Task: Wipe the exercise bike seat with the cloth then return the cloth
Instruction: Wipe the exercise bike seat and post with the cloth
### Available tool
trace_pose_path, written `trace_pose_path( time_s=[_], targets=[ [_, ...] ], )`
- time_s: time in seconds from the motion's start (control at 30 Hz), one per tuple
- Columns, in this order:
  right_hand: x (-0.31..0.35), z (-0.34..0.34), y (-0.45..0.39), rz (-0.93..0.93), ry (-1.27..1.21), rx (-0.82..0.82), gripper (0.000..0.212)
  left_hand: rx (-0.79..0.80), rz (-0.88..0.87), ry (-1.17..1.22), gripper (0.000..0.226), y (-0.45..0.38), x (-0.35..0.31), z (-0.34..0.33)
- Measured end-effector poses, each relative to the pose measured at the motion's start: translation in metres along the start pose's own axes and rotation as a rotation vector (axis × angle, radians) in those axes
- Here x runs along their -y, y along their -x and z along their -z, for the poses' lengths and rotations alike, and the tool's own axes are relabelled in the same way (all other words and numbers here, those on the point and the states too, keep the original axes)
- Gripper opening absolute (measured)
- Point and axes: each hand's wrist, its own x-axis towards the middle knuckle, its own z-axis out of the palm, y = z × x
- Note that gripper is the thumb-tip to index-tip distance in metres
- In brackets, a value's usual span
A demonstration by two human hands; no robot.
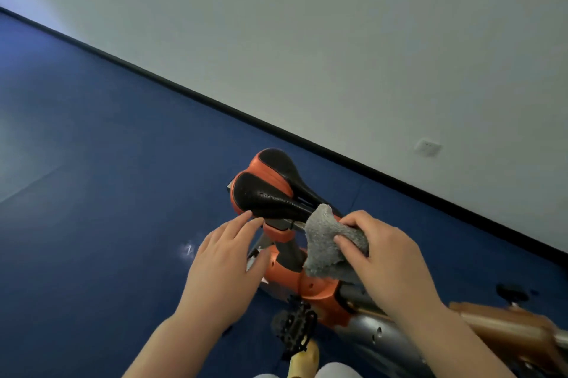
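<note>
The exercise bike seat (266, 190) is black with orange trim and stands on an orange and grey post at the centre of the head view. My right hand (388, 254) grips a grey fluffy cloth (327, 242), which lies over the narrow nose end of the seat. My left hand (229, 267) is flat with fingers spread, its fingertips touching the near lower edge of the seat by the post. It holds nothing.
The bike's orange frame (310, 285), a black pedal (293, 331) and a silver housing (378, 337) sit below my hands. Blue floor (107, 193) stretches to the left. A white wall (338, 39) with a black skirting and a socket (427, 147) runs behind.
</note>
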Motion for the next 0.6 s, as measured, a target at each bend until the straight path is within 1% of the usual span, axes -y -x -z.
trace_pose_path(
  time_s=[0.07, 0.13, 0.2, 0.23, 0.27, 0.33, 0.43, 0.53, 0.6],
  targets=[
    [-0.009, -0.001, -0.016, 0.001, -0.045, -0.081, 0.014, -0.011, 0.041, 0.019, 0.050, -0.015, -0.002, -0.006],
    [-0.016, -0.002, -0.033, 0.034, -0.072, -0.225, 0.016, -0.027, 0.057, 0.041, 0.049, -0.025, -0.004, -0.010],
    [-0.024, -0.006, -0.048, 0.098, -0.035, -0.367, 0.018, -0.011, 0.064, 0.070, 0.047, -0.029, -0.006, -0.014],
    [-0.027, -0.010, -0.056, 0.134, -0.009, -0.404, 0.020, 0.000, 0.073, 0.084, 0.047, -0.031, -0.005, -0.016],
    [-0.029, -0.015, -0.062, 0.173, 0.018, -0.406, 0.021, 0.006, 0.082, 0.090, 0.047, -0.033, -0.004, -0.018],
    [-0.037, -0.034, -0.070, 0.236, 0.076, -0.319, 0.023, 0.010, 0.098, 0.097, 0.049, -0.042, 0.003, -0.022],
    [-0.047, -0.061, -0.072, 0.222, 0.128, -0.132, 0.032, 0.026, 0.094, 0.101, 0.052, -0.057, 0.012, -0.023],
    [-0.050, -0.076, -0.073, 0.199, 0.127, -0.095, 0.036, 0.012, 0.074, 0.085, 0.054, -0.068, 0.020, -0.019],
    [-0.049, -0.081, -0.072, 0.201, 0.079, -0.032, 0.036, 0.003, 0.076, 0.061, 0.057, -0.073, 0.027, -0.020]
  ],
)
